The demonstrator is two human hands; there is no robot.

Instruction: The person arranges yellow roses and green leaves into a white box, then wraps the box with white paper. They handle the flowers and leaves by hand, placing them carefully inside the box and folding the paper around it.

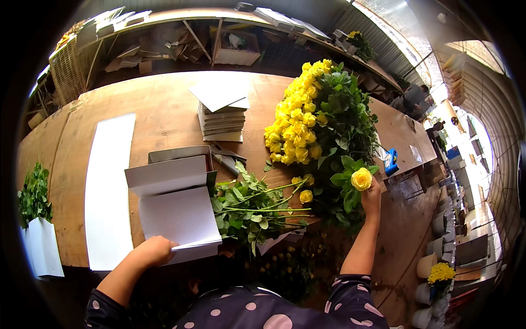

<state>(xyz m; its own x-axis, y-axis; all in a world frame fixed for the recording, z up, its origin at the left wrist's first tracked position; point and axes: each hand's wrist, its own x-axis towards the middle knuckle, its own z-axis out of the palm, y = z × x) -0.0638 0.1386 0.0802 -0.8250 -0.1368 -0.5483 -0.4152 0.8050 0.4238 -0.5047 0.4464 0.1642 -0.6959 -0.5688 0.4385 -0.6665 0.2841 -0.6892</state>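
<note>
My right hand (371,198) is raised at the right end of the table, closed on a yellow rose (361,179) with green leaves below its bloom. Beside it lies a large heap of yellow roses (296,123), blooms to the left and leafy stems to the right. My left hand (155,251) is closed at the front edge of a white corrugated cardboard sheet (178,219), with its fingertips partly hidden. Behind that sheet stands an open cardboard box (178,155). Leafy cut stems (252,211) lie right of the sheet, with a few loose yellow blooms (306,196) near them.
A stack of cardboard sheets (222,123) stands mid-table, near a dark-handled cutting tool (226,162). Left lie a long white sheet (109,192) and a wrapped green bunch (35,192). A blue tool (390,162) sits at the right; buckets (427,266) line the floor.
</note>
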